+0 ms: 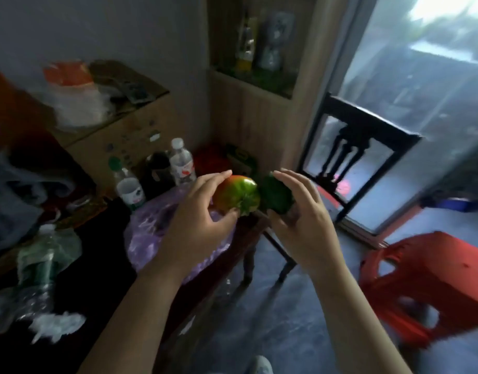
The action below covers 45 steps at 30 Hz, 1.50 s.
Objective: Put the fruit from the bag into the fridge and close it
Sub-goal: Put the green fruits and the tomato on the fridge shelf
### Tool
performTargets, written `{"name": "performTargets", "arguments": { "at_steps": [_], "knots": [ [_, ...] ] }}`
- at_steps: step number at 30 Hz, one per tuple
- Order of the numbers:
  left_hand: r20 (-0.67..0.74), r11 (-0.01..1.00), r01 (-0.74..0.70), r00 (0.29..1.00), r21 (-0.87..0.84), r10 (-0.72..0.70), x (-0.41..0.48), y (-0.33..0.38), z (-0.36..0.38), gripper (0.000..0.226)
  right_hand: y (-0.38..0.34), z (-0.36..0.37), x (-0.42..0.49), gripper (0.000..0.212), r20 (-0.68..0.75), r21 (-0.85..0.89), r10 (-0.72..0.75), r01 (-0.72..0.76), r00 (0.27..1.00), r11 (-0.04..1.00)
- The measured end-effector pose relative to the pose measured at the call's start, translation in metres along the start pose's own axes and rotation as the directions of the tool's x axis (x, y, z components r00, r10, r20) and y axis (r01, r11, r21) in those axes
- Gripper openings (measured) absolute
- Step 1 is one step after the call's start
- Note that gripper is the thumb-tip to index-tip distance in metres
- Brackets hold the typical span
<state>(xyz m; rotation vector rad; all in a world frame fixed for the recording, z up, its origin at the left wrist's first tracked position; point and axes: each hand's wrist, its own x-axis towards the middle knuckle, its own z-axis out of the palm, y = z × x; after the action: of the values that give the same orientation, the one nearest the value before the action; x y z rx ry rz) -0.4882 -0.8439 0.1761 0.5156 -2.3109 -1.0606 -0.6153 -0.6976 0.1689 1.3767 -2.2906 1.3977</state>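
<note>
a: what do we see on the dark table [97,265], btw?
b: two water bottles at the back, a white-cap one [181,164] & a green-cap one [128,184], w/ a dark container [158,171] between them. near the left edge we've got a crumpled clear bottle [40,263].
a: and behind them?
b: a cardboard box [129,130] by the wall, w/ a white plastic bag [75,101] on top, something orange in it. too blurry, we can't tell what.
a: right side?
b: a wooden shelf unit [259,109] in the corner, w/ bottles [273,41] in its niche. then a dark wooden chair [362,147] in front of the glass door [435,103], & a red plastic stool [432,287] on the grey floor [286,319].
</note>
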Motion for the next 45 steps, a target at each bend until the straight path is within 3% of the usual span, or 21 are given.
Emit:
{"name": "performTargets", "arguments": {
  "at_steps": [6, 12, 18, 21, 25, 29, 34, 37, 45],
  "knots": [
    [0.191, 0.947, -0.164, 0.956, -0.277, 0.222, -0.011, 0.026, 0.02, 0.061, -0.037, -0.042, -0.063, 0.059, -0.253, -0.14, 0.125, -0.165, 0.959, 0.976],
    [0.331, 0.914, -0.245, 0.875, -0.323, 0.352, -0.062, 0.031, 0.032, 0.051, -0.082, -0.039, -0.141, 0.053, -0.445, -0.205, 0.26, -0.38, 0.857, 0.902],
    [0.466, 0.861, -0.313, 0.739, -0.401, 0.486, -0.106, 0.054, 0.032, 0.065, -0.129, -0.056, -0.203, 0.056, -0.536, -0.278, 0.307, -0.507, 0.786, 0.816],
    [0.476, 0.817, -0.408, 0.669, -0.407, 0.571, -0.128, 0.072, 0.031, 0.082, -0.157, -0.068, -0.23, 0.061, -0.572, -0.32, 0.331, -0.575, 0.751, 0.752],
    [0.414, 0.749, -0.519, 0.626, -0.412, 0.661, -0.158, 0.097, 0.029, 0.079, -0.194, -0.081, -0.264, 0.062, -0.605, -0.356, 0.321, -0.609, 0.728, 0.709],
    [0.437, 0.701, -0.546, 0.549, -0.459, 0.713, -0.214, 0.132, 0.029, 0.076, -0.237, -0.1, -0.327, 0.062, -0.653, -0.362, 0.329, -0.662, 0.682, 0.656],
    [0.477, 0.626, -0.524, 0.405, -0.578, 0.78, -0.328, 0.175, 0.028, 0.073, -0.309, -0.115, -0.443, 0.058, -0.734, -0.358, 0.326, -0.748, 0.595, 0.559],
    [0.462, 0.549, -0.506, 0.299, -0.665, 0.835, -0.408, 0.209, 0.02, 0.071, -0.369, -0.122, -0.516, 0.053, -0.815, -0.303, 0.323, -0.828, 0.482, 0.471],
    [0.324, 0.251, -0.412, -0.116, -0.876, 0.939, -0.614, 0.298, -0.014, 0.075, -0.536, -0.115, -0.686, 0.055, -0.976, -0.153, 0.126, -0.97, 0.179, 0.19]
  ]
}}
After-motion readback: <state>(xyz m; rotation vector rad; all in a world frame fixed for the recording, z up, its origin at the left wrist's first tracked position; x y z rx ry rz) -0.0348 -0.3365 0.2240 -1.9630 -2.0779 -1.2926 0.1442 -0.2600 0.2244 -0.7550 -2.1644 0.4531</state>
